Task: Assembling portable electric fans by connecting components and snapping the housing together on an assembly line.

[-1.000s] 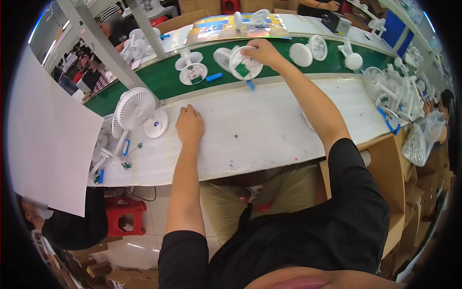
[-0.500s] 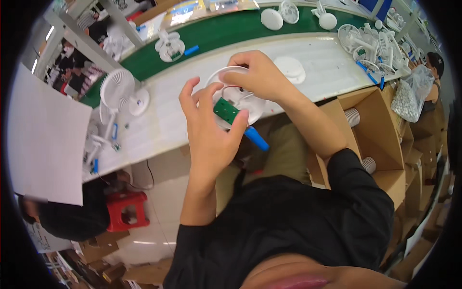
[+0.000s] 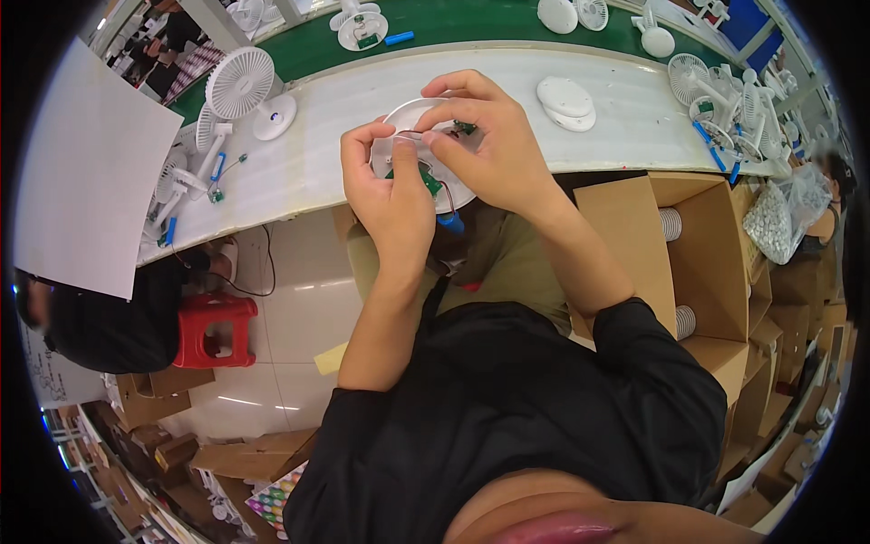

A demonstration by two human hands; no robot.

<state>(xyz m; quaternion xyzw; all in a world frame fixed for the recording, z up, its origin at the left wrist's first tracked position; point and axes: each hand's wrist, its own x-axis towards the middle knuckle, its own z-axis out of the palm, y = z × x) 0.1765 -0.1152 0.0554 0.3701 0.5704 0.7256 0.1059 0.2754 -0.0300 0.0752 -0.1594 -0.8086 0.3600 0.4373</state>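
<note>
Both hands work over a round white fan base [image 3: 406,112], which rests at the table's near edge. A thin dark-red wire [image 3: 410,133] runs between my fingertips. My left hand [image 3: 391,190] pinches it between thumb and index finger. My right hand [image 3: 498,150] is closed on it from the other side, thumb against forefinger. A green circuit board [image 3: 430,180] lies partly hidden behind my left thumb. Another small green part [image 3: 465,128] shows beside the right fingers. A blue cylindrical battery [image 3: 450,222] hangs at the base's near rim on a wire.
Two white round covers [image 3: 566,98] lie right of my hands. White fans [image 3: 241,83] stand at left, and more fans [image 3: 720,104] cluster at right. Beyond runs a green conveyor belt [image 3: 471,29]. An open cardboard box [image 3: 716,258] is by my right arm; a red stool [image 3: 216,326] stands lower left.
My hands have come together on the wire; earlier the left was spread beside the green board. The board and battery have shifted under my left hand. The whole view has also shifted.
</note>
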